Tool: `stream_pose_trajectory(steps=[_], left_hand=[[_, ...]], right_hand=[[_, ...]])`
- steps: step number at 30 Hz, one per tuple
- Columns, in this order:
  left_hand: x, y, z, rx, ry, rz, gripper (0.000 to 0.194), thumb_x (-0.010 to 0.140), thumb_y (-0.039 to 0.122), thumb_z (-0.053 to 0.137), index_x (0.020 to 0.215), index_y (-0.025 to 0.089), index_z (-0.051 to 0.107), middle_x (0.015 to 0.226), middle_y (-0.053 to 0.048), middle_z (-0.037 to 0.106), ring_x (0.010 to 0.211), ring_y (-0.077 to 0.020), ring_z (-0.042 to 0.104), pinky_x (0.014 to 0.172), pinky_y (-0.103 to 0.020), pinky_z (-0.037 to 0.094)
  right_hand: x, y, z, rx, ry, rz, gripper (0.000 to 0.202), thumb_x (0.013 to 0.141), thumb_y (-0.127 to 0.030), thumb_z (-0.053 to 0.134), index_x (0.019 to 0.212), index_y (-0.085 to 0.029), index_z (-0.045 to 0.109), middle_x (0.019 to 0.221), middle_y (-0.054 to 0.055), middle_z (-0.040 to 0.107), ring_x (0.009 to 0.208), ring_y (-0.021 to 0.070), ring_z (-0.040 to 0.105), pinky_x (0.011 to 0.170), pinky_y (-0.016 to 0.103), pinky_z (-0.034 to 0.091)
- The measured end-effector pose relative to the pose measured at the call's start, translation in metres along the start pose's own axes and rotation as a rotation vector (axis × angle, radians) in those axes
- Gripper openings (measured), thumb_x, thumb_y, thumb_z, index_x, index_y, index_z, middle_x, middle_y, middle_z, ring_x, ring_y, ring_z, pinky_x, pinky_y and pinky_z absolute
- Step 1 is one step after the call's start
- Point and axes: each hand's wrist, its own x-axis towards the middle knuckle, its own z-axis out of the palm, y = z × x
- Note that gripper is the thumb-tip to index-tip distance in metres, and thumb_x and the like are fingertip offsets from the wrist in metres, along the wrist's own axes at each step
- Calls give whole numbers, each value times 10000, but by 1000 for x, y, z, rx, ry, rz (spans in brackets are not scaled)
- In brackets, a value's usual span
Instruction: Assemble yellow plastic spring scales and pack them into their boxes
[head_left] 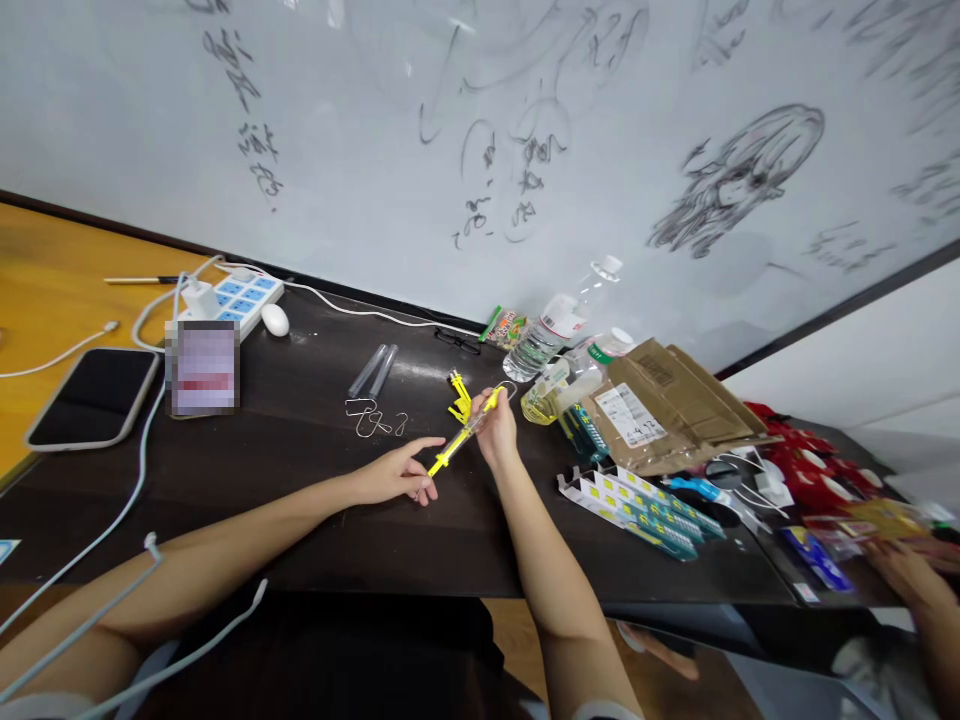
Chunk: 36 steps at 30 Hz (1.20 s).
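Right grip (496,430) holding slender clear plastic tube (466,430), left grip (394,476) parted at yellow tip (435,468)

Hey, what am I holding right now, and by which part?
A slim clear tube with yellow ends: your right hand holds its upper end. Your left hand is at the lower end; whether it grips is unclear.

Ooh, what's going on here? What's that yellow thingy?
A person is holding a slim clear tube with yellow plastic parts above a dark brown table. The right hand grips its upper end, while the left hand's fingers are at the lower yellow end; whether they pinch it is hard to tell. Close by lie some loose yellow plastic pieces and two clear plastic tubes.
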Motion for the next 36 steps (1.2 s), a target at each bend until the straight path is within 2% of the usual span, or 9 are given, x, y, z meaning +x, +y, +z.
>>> stream_pose_trajectory(steps=[4,8,11,17,23,25,30,32,36], left_hand=[[2,-1,0,-6,-11,23,690,811,261,621,1397,180,266,799,-43,689,677,-130,642,680,-293,491],[3,-4,-2,13,13,43,710,813,250,614,1413,186,241,804,-45,690,678,-131,643,675,-292,491],[1,-6,-2,39,-21,50,718,822,251,602,1429,213,220,828,-51,695,684,-137,649,675,-298,493],[3,-7,-1,22,-31,63,706,842,256,580,1437,205,204,827,-54,692,679,-130,646,673,-291,492],[3,-9,-2,37,-40,60,751,838,249,588,1453,215,159,828,-53,694,665,-128,643,660,-285,489],[2,-9,-2,40,-46,61,754,839,259,590,1456,217,158,834,-57,697,665,-128,644,661,-286,489],[3,-9,-1,18,-31,63,756,834,268,594,1455,213,165,827,-53,694,676,-132,644,667,-293,492],[3,-9,-1,21,-22,69,745,839,260,586,1453,208,167,826,-53,692,673,-130,641,662,-288,491],[2,-9,-1,36,-30,76,729,835,220,580,1443,203,178,831,-55,691,657,-121,637,668,-290,496]], right_hand=[[5,-10,-9,6,79,-61,392,834,-600,470,791,-211,473,496,-75,478,360,63,359,338,178,261],[-3,2,5,-30,-8,1,390,826,-601,478,807,-211,478,512,-63,520,370,73,386,333,186,270],[-6,5,9,-42,-38,10,401,821,-611,478,804,-210,481,515,-56,532,386,81,411,337,190,272],[5,-13,-8,-13,96,-67,409,820,-625,471,774,-218,458,476,-88,443,353,65,353,348,186,276],[-8,5,10,-73,-45,17,412,825,-624,460,807,-213,486,527,-52,516,419,93,442,382,201,335],[-6,3,8,-62,-43,8,408,827,-621,464,804,-214,482,520,-59,506,410,89,430,381,198,336],[4,-14,-10,17,69,-90,398,824,-605,491,773,-211,468,495,-78,472,366,60,351,357,178,283],[3,-11,-7,8,46,-79,394,821,-601,500,782,-209,476,505,-72,487,372,64,365,358,182,284],[-9,5,10,-40,-61,20,401,819,-611,484,816,-210,492,520,-56,523,395,83,403,359,190,293]])
